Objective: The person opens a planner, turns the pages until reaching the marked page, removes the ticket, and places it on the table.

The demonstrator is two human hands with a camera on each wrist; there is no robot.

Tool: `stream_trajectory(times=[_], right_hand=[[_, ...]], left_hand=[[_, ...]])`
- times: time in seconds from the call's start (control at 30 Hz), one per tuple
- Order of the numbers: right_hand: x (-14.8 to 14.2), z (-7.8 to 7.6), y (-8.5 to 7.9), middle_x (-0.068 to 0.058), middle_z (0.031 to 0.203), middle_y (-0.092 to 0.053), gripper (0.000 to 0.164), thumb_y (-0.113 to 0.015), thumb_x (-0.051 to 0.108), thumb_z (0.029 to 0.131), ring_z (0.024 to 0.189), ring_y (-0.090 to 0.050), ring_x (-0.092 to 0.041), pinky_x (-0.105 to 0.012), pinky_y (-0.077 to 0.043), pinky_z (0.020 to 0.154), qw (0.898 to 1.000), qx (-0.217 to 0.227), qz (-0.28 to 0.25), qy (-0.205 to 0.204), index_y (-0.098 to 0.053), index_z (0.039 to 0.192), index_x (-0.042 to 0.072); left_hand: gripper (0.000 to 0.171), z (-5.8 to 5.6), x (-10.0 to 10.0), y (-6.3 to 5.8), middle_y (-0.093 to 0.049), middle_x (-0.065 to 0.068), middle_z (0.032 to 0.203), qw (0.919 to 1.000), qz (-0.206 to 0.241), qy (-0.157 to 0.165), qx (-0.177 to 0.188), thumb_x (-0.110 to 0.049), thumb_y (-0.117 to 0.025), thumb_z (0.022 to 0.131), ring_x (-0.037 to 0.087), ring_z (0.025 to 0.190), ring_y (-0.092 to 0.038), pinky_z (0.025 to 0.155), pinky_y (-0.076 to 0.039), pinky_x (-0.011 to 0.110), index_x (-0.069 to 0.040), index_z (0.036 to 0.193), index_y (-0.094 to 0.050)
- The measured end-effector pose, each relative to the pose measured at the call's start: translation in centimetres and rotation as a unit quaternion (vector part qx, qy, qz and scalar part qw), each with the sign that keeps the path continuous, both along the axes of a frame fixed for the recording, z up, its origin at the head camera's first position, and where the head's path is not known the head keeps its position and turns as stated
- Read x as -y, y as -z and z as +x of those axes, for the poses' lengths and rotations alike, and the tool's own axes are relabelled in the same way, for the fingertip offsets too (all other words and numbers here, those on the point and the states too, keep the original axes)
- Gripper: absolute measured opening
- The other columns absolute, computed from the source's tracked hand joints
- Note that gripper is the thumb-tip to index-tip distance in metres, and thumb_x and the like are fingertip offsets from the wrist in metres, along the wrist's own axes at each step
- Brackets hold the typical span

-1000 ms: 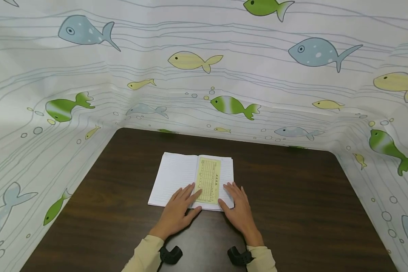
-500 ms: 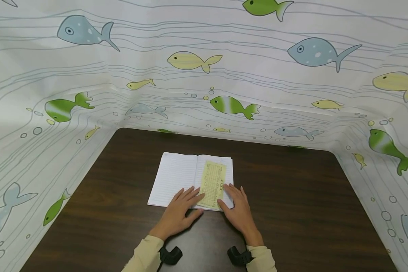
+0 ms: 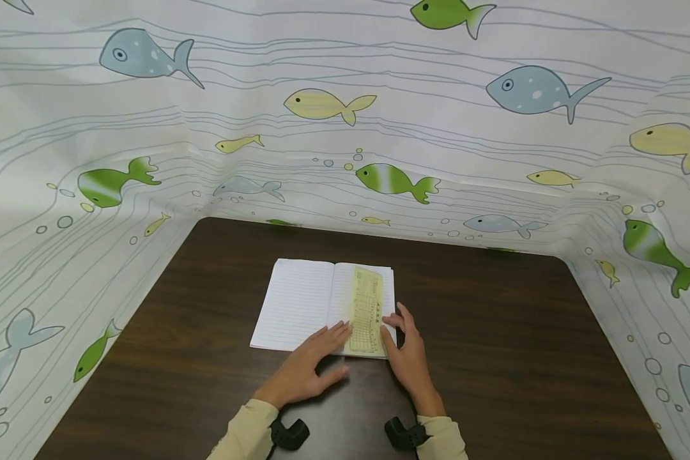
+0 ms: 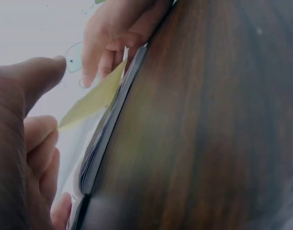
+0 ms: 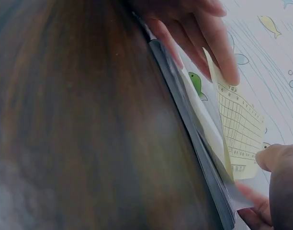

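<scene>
An open notebook [image 3: 299,294] with lined pages lies on the dark wooden table. On its right page is a yellow printed slip [image 3: 365,306], with its left side raised off the page in both wrist views. My left hand [image 3: 307,367] reaches in from the left with extended fingers, and its fingertips [image 4: 46,123] touch the slip's left edge. At the right side of the notebook, my right hand [image 3: 409,358] has bent fingers by the page edge, and its thumb [image 5: 273,157] meets the slip's right edge. Whether these fingers pinch the slip is unclear.
Brown tabletop [image 3: 494,345] surrounds the notebook. Behind and at both sides hangs a white cloth [image 3: 448,140] printed with fish. A black wrist device [image 3: 289,434] sits on the left wrist and another black device [image 3: 405,434] on the right.
The slip has shifted right across the right page, and its left side has risen. My left hand has followed it rightward. The right fingers have gone from lying flat to bent.
</scene>
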State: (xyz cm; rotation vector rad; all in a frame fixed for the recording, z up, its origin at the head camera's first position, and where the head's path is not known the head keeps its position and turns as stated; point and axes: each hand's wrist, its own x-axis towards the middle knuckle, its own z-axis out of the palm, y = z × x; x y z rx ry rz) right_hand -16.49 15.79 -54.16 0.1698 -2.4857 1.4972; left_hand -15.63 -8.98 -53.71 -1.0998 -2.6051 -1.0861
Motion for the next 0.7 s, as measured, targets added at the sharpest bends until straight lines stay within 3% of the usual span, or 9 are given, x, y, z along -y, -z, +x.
stream_trajectory(times=[0.27, 0.53, 0.63, 0.7], right_hand=[[0.0, -0.08, 0.14, -0.016, 0.129, -0.069, 0.07, -0.069, 0.023, 0.102, 0.132, -0.056, -0.038, -0.066, -0.034, 0.113, 1.0, -0.01, -0.019, 0.006, -0.034, 0.157, -0.004], [-0.13, -0.18, 0.12, -0.012, 0.104, -0.076, 0.061, -0.069, 0.014, 0.101, 0.125, -0.061, -0.04, -0.066, -0.033, 0.114, 0.996, -0.026, -0.084, 0.022, -0.044, 0.152, -0.007], [-0.16, -0.24, 0.02, -0.012, 0.102, -0.076, 0.058, -0.07, 0.012, 0.1, 0.124, -0.061, -0.039, -0.061, -0.034, 0.115, 0.993, -0.021, -0.11, 0.036, -0.047, 0.15, -0.006], [-0.16, -0.26, -0.09, -0.011, 0.101, -0.076, 0.056, -0.071, 0.011, 0.1, 0.119, -0.064, -0.033, -0.051, -0.039, 0.114, 0.991, -0.017, -0.125, 0.045, -0.05, 0.149, -0.005]], left_hand=[[0.069, 0.5, -0.24, -0.28, -0.032, -0.001, 0.168, 0.9987, 0.039, 0.016, 0.028, -0.033, -0.066, 0.102, 0.024, 0.151, -0.037, 0.116, -0.041, 0.052, -0.014, 0.162, -0.038], [0.072, 0.62, -0.31, -0.42, -0.03, -0.002, 0.169, 0.9981, 0.046, 0.021, 0.035, -0.034, -0.067, 0.102, 0.021, 0.152, -0.034, 0.118, -0.038, 0.048, -0.015, 0.163, -0.035], [0.07, 0.61, -0.32, -0.31, -0.032, 0.0, 0.168, 0.9985, 0.044, 0.018, 0.029, -0.034, -0.067, 0.101, 0.023, 0.151, -0.036, 0.116, -0.04, 0.05, -0.016, 0.162, -0.037], [0.069, 0.62, -0.35, -0.18, -0.034, 0.001, 0.167, 0.9987, 0.042, 0.018, 0.025, -0.034, -0.067, 0.101, 0.024, 0.15, -0.038, 0.115, -0.042, 0.052, -0.017, 0.162, -0.039]])
